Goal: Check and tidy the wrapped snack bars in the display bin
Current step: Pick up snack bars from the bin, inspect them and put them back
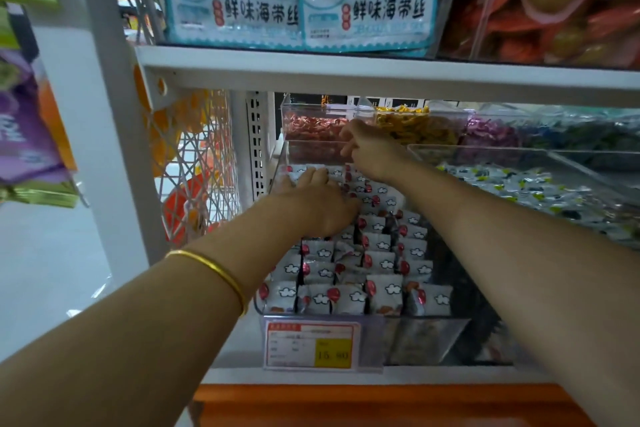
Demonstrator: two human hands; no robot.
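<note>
A clear display bin (427, 340) on the lower shelf holds several rows of white wrapped snack bars (379, 262) printed with a red dot and a cloud. My left hand (313, 199) lies palm down on the bars at the bin's rear left, fingers stretched forward and holding nothing. My right hand (370, 149) reaches to the bin's back edge with its fingers curled downward. What they close on is hidden. The front rows stand fairly upright; the bars near my hands lie looser.
A price tag (311, 345) hangs on the bin's front. A neighbouring clear bin (519, 184) of white-and-green sweets sits to the right. Rear bins hold red sweets (311, 125) and yellow sweets (408, 128). The upper shelf (346, 76) hangs low overhead. A white wire basket (194, 166) stands at left.
</note>
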